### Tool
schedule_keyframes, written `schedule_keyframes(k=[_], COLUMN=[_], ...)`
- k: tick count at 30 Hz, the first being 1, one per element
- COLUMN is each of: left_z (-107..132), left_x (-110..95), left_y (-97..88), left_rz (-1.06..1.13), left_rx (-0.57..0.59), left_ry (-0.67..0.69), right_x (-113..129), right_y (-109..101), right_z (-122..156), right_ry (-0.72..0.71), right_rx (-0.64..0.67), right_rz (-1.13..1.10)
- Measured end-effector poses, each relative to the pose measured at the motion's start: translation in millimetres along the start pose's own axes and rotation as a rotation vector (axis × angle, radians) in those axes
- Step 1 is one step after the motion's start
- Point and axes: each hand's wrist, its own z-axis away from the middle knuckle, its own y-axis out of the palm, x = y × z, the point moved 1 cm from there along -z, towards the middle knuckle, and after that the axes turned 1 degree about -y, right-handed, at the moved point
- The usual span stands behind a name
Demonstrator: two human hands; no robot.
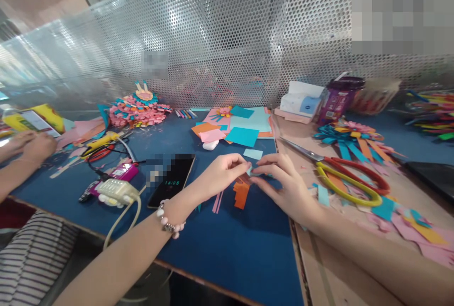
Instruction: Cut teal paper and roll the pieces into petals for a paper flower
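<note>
Head view, left hand (222,173): thumb and forefinger pinching a small pale-blue paper slip (249,171).
Right hand (285,185): fingers curled at the slip; cannot tell whether gripping.
Slip: above the orange paper cutting (241,194); likely light, easily creased; best pinched by edges.

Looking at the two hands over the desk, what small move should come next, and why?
Probably a gentle press with the right hand while the left hand steadies the small light blue piece: both hands' fingertips meet there, though they mostly hide its shape. The scissors lie apart, so cutting seems less likely.
</note>
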Motion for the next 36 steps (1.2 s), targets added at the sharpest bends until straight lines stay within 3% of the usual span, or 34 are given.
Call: schedule_keyframes(k=[5, 13, 17, 24, 36], left_z=[3.9, 6.2, 6.3, 4.4, 4.4], left_x=[-6.2, -5.1, -4.7, -1.2, -4.7], left_y=[-1.5, 0.8, 2.2, 1.3, -3.7], left_rz=[-0.061, -0.013, 0.114, 0.158, -0.008], left_rx=[0.01, 0.043, 0.06, 0.079, 0.096], left_ry=[0.012, -0.096, -0.189, -0.238, -0.133], right_x=[0.2, 5.8, 4.3, 0.7, 1.5], right_y=[-0.3, -2.8, -2.9, 2.2, 2.4], right_z=[1.8, 2.4, 5.1, 7.0, 1.4], right_ry=[-0.018, -0.022, 0.018, 0.006, 0.016], right_rx=[0.04, 0.102, 0.149, 0.107, 0.084], right_rz=[-0.067, -0.128, -0.165, -0.134, -0.122])
